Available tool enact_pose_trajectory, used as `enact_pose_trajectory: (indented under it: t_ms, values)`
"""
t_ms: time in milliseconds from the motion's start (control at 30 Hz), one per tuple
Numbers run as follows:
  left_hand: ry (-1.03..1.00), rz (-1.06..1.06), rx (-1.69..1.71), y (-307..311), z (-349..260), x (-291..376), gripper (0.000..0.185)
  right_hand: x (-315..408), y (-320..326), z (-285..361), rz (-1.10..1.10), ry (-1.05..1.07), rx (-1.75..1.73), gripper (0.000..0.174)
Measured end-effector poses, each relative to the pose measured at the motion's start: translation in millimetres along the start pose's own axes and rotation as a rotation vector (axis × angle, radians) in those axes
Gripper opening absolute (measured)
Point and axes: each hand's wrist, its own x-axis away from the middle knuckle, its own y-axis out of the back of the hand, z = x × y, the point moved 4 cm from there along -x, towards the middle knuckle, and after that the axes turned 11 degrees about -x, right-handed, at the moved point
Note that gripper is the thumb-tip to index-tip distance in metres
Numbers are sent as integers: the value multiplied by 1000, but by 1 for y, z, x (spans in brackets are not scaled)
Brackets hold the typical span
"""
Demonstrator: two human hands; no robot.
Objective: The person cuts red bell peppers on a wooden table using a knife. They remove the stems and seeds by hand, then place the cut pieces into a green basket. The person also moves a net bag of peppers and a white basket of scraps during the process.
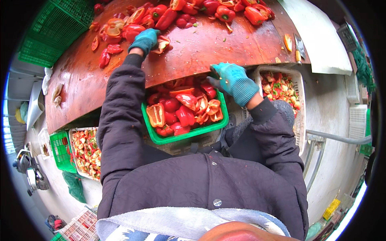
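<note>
My left hand, in a teal knitted glove, reaches over the wooden table at the edge of a heap of red bell peppers. A cut pepper piece lies against its thumb side; whether the fingers grip it is hidden. Below the table edge, a green plastic crate holds red pepper halves. Above the crate's right rim hovers my right hand, gloved alike, its thumb and fingers apart with nothing visible between them.
A knife with a wooden handle lies at the table's right, beside a pepper slice. White crates of pepper scraps stand right and left. Stacked green crates rise at the upper left. A metal rail runs at right.
</note>
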Motion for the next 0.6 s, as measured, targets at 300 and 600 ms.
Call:
enact_pose_trajectory:
  t_ms: [300, 600]
  values:
    - [375, -203, 1185, 14, -102, 133, 44, -26, -10, 13, -436, -6, -203, 37]
    - [241, -439, 819, 67, -170, 208, 50, -21, -17, 49, -126, 22, 101, 45]
